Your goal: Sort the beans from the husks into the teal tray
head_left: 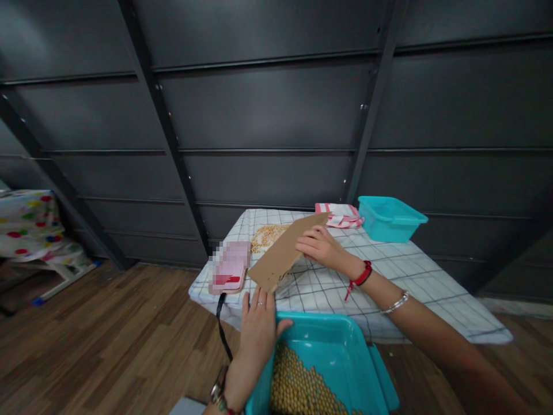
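Observation:
My right hand grips the upper edge of a brown cardboard sheet, which tilts over a patch of yellow grains on the checked tablecloth. Fingers pressed together, my left hand rests on the rim of a teal plastic tub near me, its fingertips touching the cardboard's lower corner. The tub holds a heap of yellow grains.
A pink phone with a black strap lies at the table's left edge. A folded red-and-white cloth and a second teal tub sit at the back. A dark metal wall stands behind; wooden floor surrounds the table.

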Available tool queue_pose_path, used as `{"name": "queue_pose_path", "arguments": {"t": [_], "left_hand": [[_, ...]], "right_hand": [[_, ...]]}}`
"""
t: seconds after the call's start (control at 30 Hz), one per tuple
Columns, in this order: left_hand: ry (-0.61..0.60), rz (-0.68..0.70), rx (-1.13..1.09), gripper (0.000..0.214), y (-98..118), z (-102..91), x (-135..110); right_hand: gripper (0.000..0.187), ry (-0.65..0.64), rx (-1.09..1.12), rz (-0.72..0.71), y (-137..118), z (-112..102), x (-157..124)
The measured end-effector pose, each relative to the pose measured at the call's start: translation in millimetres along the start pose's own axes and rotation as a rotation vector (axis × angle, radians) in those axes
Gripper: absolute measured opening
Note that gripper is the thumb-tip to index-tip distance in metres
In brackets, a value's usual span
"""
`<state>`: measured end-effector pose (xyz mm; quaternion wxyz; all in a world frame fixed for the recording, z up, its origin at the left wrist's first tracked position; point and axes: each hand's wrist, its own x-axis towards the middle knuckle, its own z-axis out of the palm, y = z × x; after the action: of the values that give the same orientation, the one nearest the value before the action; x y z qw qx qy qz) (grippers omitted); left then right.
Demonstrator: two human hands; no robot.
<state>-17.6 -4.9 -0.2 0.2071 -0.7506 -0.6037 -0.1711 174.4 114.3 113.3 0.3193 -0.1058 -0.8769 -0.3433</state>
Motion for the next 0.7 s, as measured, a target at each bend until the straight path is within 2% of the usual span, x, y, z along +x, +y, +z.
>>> {"name": "queue_pose_path", "arguments": {"t": [0.23,0.47,0.7], "left_hand": [[0.007,0.015,0.031,0.073,0.1,0.1,0.3],[0.003,0.008,0.056,0.069,1.9,-0.4,1.0],[0.003,-0.004,0.010,0.069,1.4,2.0,-0.1]], "right_hand": [[0.021,0.005,-0.009,0.040,7.4,-7.1,-11.5],[0.020,-0.001,-0.004,0.029,-1.8,5.3,-3.4],[0.023,-0.026,-0.009,0.069,9.2,-4.3,-18.5]]}}
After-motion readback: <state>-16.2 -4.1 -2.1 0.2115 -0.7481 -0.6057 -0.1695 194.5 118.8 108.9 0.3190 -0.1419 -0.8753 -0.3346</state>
